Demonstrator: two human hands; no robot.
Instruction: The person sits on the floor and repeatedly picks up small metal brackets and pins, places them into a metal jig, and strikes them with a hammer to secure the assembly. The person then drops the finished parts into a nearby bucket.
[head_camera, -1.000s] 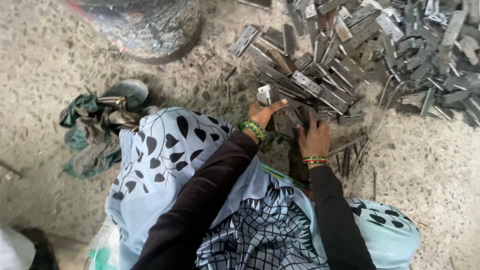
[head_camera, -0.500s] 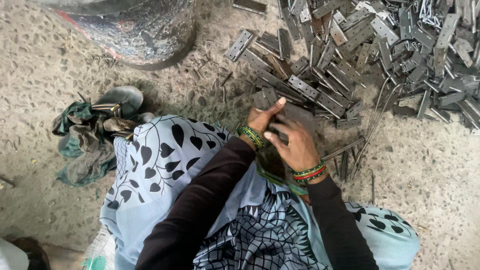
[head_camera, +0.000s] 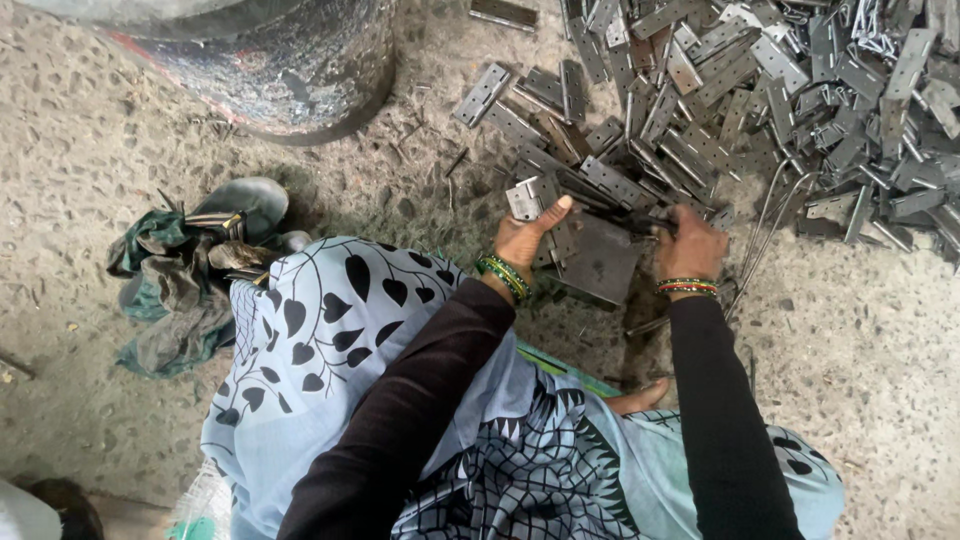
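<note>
A: Now, count of hands?
B: Two. Left hand pinches one hinge leaf, thumb up, above a dark metal block. Right hand is curled shut on a thin rod.
A: Loose hinges?
B: Heap of hinges on the floor just beyond, too many to count. One drum.

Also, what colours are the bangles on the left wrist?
The bangles on the left wrist are mostly green with thin gold ones between, seen in the head view.

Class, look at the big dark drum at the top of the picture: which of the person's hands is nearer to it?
Left. The left hand is below and right of the drum, holding a hinge. The right hand is farther right, by the hinge pile.
</note>
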